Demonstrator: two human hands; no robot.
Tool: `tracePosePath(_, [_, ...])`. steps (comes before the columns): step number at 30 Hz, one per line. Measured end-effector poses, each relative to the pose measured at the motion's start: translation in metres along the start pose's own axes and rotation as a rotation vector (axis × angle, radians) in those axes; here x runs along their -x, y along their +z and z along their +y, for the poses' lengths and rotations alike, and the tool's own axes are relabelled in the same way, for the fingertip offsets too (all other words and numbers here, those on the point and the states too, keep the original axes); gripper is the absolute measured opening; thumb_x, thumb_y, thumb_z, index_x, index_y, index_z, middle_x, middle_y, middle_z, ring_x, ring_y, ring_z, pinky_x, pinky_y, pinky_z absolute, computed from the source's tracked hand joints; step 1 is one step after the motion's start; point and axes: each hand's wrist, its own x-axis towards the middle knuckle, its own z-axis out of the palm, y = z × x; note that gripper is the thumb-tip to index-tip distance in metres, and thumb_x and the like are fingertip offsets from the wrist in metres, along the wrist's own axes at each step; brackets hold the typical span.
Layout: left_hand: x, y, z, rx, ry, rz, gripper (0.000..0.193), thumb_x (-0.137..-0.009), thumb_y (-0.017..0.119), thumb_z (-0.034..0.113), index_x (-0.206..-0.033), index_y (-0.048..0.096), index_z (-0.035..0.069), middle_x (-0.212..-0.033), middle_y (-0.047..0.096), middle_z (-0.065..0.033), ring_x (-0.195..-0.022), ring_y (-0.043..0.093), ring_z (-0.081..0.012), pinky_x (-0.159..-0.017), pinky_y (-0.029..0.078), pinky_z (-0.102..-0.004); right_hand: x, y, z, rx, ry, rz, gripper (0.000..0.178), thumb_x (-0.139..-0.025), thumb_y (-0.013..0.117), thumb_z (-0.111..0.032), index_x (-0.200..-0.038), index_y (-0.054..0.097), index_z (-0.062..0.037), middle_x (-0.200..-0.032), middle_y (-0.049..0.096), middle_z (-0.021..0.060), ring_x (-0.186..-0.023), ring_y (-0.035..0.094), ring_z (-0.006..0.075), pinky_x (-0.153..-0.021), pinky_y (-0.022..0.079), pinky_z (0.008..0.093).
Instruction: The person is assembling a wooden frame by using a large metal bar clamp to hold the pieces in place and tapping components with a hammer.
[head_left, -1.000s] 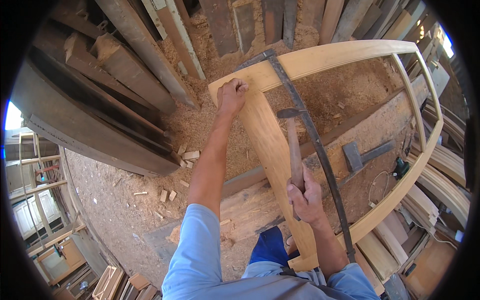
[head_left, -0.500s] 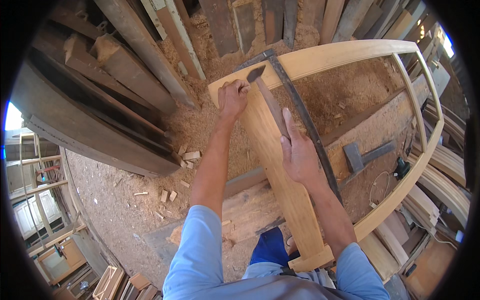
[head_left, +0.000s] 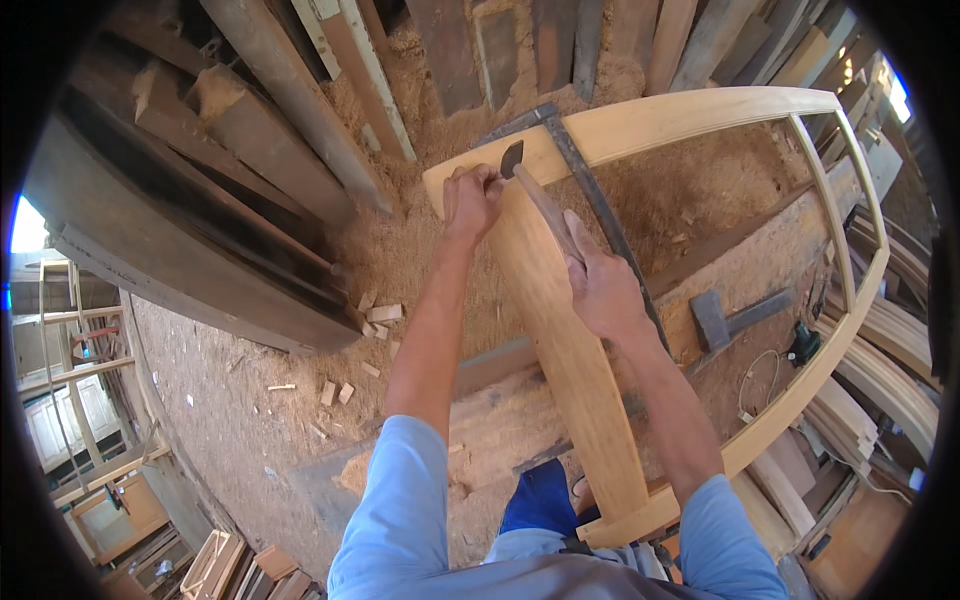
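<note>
My right hand (head_left: 608, 296) is wrapped round the wooden handle of a hammer (head_left: 544, 210). The hammer's dark head is close beside the fingertips of my left hand (head_left: 470, 204). Those fingers are pinched at the far left corner of a pale wooden frame (head_left: 690, 112), over its joint with a wide board (head_left: 570, 370); anything between them is too small to make out. The board runs from that corner back toward my lap. A long dark metal bar (head_left: 590, 188), apparently a clamp, crosses the frame's far rail to the right of the hammer.
A heavy mallet (head_left: 712, 320) lies on a thick timber beam (head_left: 765, 240) inside the frame's curve. Large dark timbers (head_left: 200, 235) stand at the left. Small wood offcuts (head_left: 384, 314) and sawdust cover the ground. Curved wooden pieces (head_left: 880, 365) are stacked at the right.
The hammer's head has shifted slightly left and down, nearer my left fingertips, and my right hand has moved a little with it. The left hand keeps its pinch at the corner.
</note>
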Motion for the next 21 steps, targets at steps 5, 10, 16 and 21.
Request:
tracePosePath(5, [0.022, -0.008, -0.003, -0.285, 0.037, 0.566, 0.042, -0.086, 0.077, 0.027, -0.119, 0.063, 0.006, -0.112, 0.064, -0.0138, -0.107, 0.062, -0.0279, -0.082, 0.052, -0.0398, 0.008, 0.023, 0.019, -0.277, -0.456, 0.564, 0.063, -0.096, 0.054, -0.017, -0.155, 0.032, -0.0227, -0.094, 0.066, 0.0291, -0.090, 0.065, 0.0475, -0.080, 0.051, 0.0534])
tracePosePath(10, [0.050, 0.006, -0.041, 0.869, -0.849, 0.461, 0.055, -0.090, 0.074, 0.038, -0.124, 0.051, 0.001, -0.123, 0.057, -0.0127, -0.115, 0.057, -0.0263, -0.087, 0.053, -0.0430, -0.005, 0.005, 0.009, 0.018, -0.129, 0.160, 0.065, -0.095, 0.055, -0.014, -0.155, 0.031, -0.0183, -0.102, 0.066, 0.0290, -0.094, 0.064, 0.0485, -0.084, 0.051, 0.0512])
tracePosePath(16, [0.060, 0.039, -0.028, 1.243, -0.654, 0.418, 0.048, -0.094, 0.071, 0.023, -0.127, 0.048, -0.003, -0.117, 0.062, -0.0145, -0.100, 0.062, -0.0220, -0.085, 0.053, -0.0365, 0.002, 0.024, 0.003, -0.271, -0.630, 0.702, 0.062, -0.095, 0.055, -0.013, -0.153, 0.032, -0.0104, -0.112, 0.064, 0.0295, -0.099, 0.063, 0.0495, -0.088, 0.050, 0.0507])
tracePosePath(21, [0.051, 0.039, -0.013, 1.167, -0.562, 0.523, 0.040, -0.095, 0.069, 0.022, -0.121, 0.052, -0.004, -0.115, 0.064, -0.0139, -0.100, 0.062, -0.0196, -0.087, 0.051, -0.0350, -0.006, -0.006, -0.011, 0.032, -0.013, -0.012, 0.062, -0.093, 0.056, -0.006, -0.151, 0.033, -0.0040, -0.130, 0.057, 0.0308, -0.112, 0.060, 0.0476, -0.093, 0.050, 0.0457])
